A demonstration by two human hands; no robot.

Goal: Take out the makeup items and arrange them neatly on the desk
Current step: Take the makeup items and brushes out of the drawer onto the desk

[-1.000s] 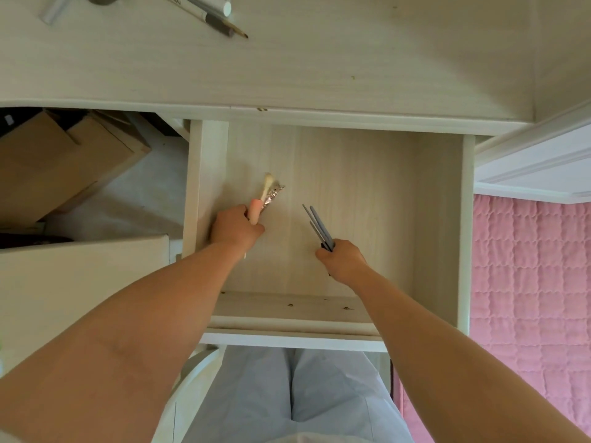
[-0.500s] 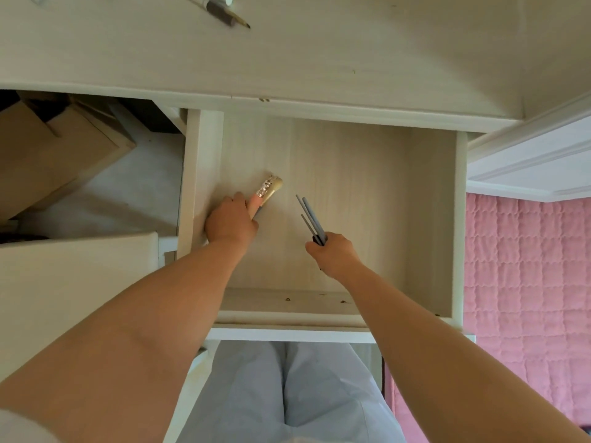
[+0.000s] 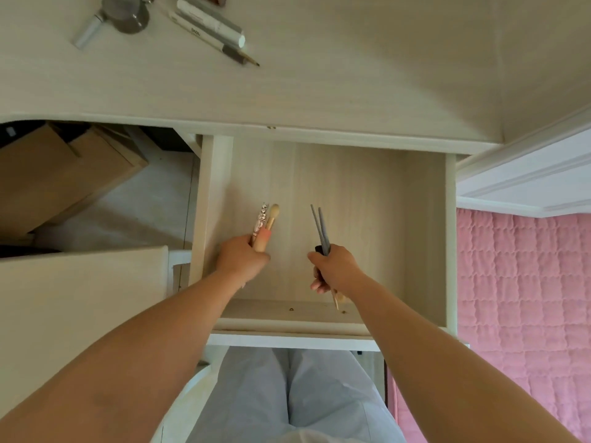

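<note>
Hands reach into an open drawer [image 3: 425,225] under the pale wood counter [image 3: 351,75]; the left hand [image 3: 241,259] has its fingers clenched round a pink-handled makeup brush [image 3: 268,227] and a slim rose-gold item [image 3: 259,222], both pointing away from the person, near the drawer's left wall; the right hand [image 3: 335,270] has its fingers closed round two thin grey sticks [image 3: 319,228] that fan out above the fist, with a dark piece beside them at the thumb and a gold tip [image 3: 335,300] poking out below the palm; what that tip belongs to cannot be told. Both hands are apart from each other over the drawer's bare bottom board; on the counter at the far left lie a white-and-grey tube [image 3: 209,19], a pencil [image 3: 220,46] just beside it, a small silver tube [image 3: 89,30] and a round grey object [image 3: 128,14]; cardboard boxes [image 3: 57,174] sit under the counter at the left; a pink quilted bed [image 3: 524,298] shows at the right; the person's light trousers [image 3: 287,394] show below the drawer front.
</note>
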